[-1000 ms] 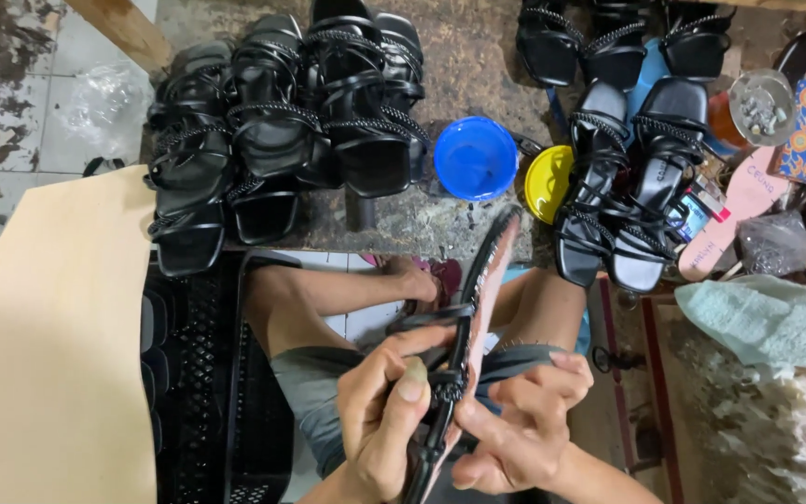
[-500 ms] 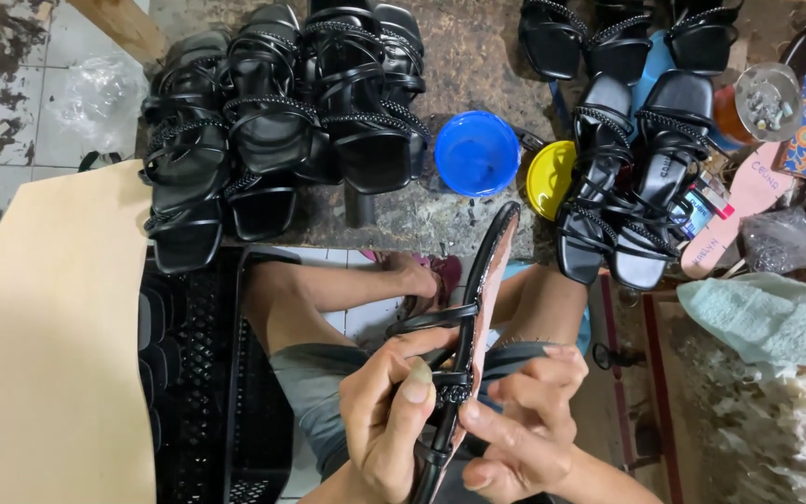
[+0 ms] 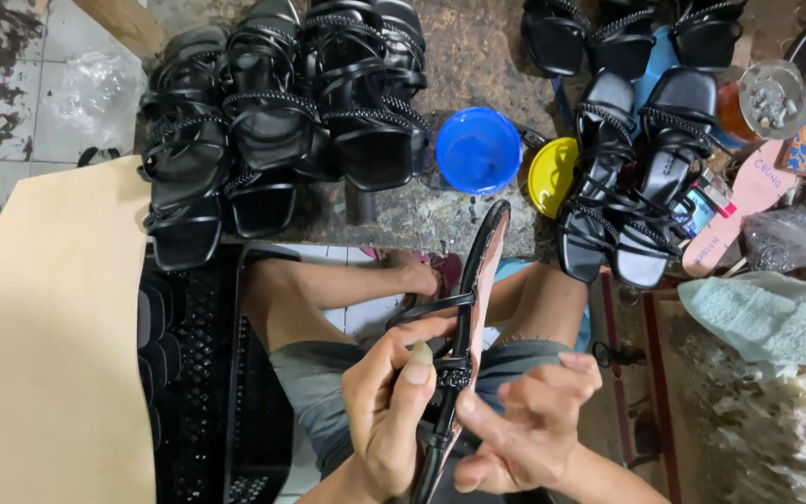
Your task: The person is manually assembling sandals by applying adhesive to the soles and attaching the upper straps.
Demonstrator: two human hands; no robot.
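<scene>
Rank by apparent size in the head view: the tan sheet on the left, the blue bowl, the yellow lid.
1. Tan sheet, by far the largest.
2. Blue bowl.
3. Yellow lid, slightly smaller than the bowl, though sandals partly cover it, so the gap is uncertain.

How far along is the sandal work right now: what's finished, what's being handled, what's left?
Done, by the look of it: strapped black sandals piled on the left and more on the right. In hand: one sandal sole, held on edge by the left hand and right hand, fingers at its beaded strap. How many remain cannot be told; black pieces fill the crate.
</scene>
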